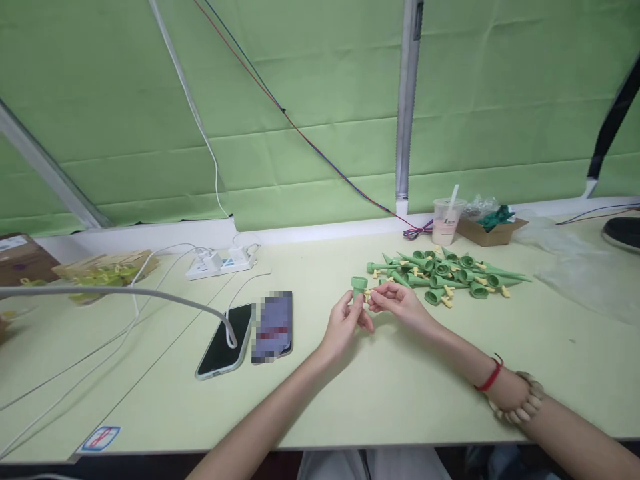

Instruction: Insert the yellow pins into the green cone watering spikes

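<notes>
One likely light, stiff green piece [359, 285] suits the left hand [345, 321] pinching below its rim, the right hand [403, 305] gripping a yellow fitting [367, 295].

Left hand [345, 323] and forearm [273, 400]: bare. Right hand [405, 307]: bare; on that arm we count two pieces, a narrow red cord band [490, 378] with a thin loose end and, nearer the elbow, a bracelet [532, 402] of chunky, rounded tan beads. Lap: pale garment [407, 464], partly visible.
</notes>
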Motion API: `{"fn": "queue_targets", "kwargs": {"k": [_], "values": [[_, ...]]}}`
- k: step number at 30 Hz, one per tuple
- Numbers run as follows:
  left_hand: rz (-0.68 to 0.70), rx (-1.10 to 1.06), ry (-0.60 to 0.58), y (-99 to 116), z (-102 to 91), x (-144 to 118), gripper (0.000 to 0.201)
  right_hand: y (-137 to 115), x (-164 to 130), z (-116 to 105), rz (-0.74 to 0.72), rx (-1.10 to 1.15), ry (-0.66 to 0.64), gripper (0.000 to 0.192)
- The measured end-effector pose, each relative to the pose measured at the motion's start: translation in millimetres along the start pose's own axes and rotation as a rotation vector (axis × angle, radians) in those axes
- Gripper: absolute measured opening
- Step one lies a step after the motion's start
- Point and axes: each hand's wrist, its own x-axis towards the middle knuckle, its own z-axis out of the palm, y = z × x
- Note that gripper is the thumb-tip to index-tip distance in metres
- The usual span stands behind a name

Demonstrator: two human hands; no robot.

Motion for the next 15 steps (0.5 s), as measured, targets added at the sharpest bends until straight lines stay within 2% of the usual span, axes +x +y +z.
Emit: {"fn": "queue_targets", "kwargs": {"k": [6, 15], "values": [[-0.059, 0.069, -0.006, -3.1, 2.0, -7.2, 0.039, 1.2, -6.2, 6.0, -0.036, -0.003, -0.051, 0.034], [-0.129, -0.015, -0.023, -0.8, 6.0, -9.8, 0.039, 0.6, -7.0, 9.6, -0.101, -0.015, -0.033, 0.033]]}}
